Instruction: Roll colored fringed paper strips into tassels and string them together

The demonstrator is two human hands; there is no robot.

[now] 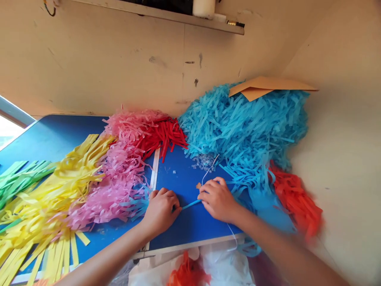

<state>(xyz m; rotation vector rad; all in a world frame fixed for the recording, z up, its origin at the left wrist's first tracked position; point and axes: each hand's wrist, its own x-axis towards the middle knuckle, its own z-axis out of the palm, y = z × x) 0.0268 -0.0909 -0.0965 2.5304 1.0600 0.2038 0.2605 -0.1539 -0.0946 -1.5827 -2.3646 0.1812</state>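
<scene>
A light-blue tissue-paper tassel is stretched between my two hands over the table, its middle a thin twisted cord (191, 205). My left hand (161, 209) is closed on the cord's left part, and blue fringe strips (136, 206) fan out beyond it. Fingers of my right hand (218, 200) pinch the cord's right part; how much blue paper beside that hand belongs to the same tassel I cannot tell. A thin white string (207, 170) runs behind my right hand and shows again below it.
A large blue fringe pile (244, 127) carries a brown paper sheet (264, 85). Pink fringe (119, 174), red fringe (166, 135), yellow fringe (62, 186) and green fringe (24, 176) lie leftward. Small clear pieces (204, 161) dot the blue table (184, 159). Orange-red fringe (294, 198) hangs at right.
</scene>
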